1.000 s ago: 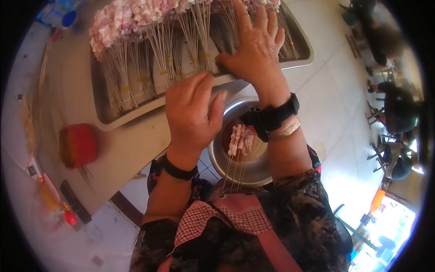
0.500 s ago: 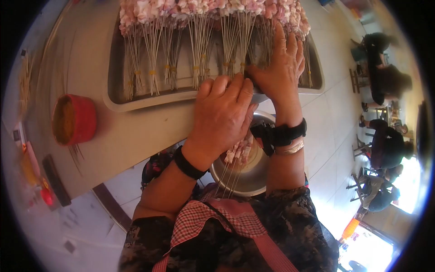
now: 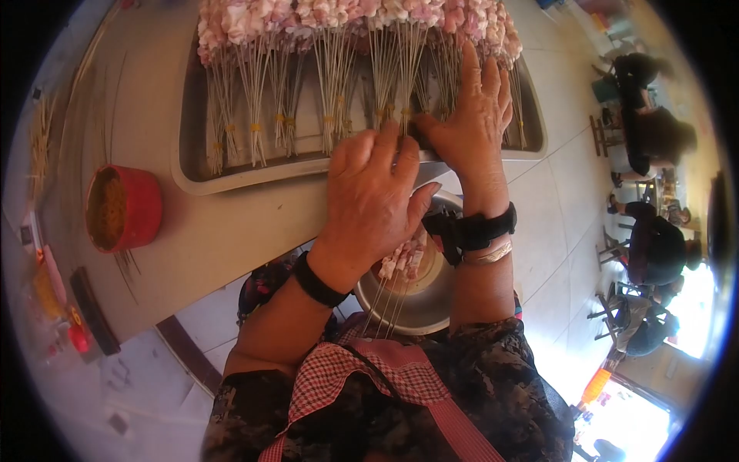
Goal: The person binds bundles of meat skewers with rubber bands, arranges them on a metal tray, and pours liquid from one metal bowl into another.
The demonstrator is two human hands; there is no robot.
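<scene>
While the right hand [image 3: 475, 129] is widely spread over the skewers [image 3: 329, 85] and the left hand [image 3: 369, 189] is half-curled at the near rim of the metal tray [image 3: 231, 183], whether either grips anything cannot be told. Lying in the tray, the skewers point meat-end away from the wearer, long axes roughly fore-and-aft. Pale table [image 3: 231, 231] beneath; tiled floor [image 3: 550, 200] and people [image 3: 654, 242] at right.

Meat skewers [image 3: 335, 48] | raw, pale pink | bundled | in metal tray [image 3: 246, 185]
</scene>
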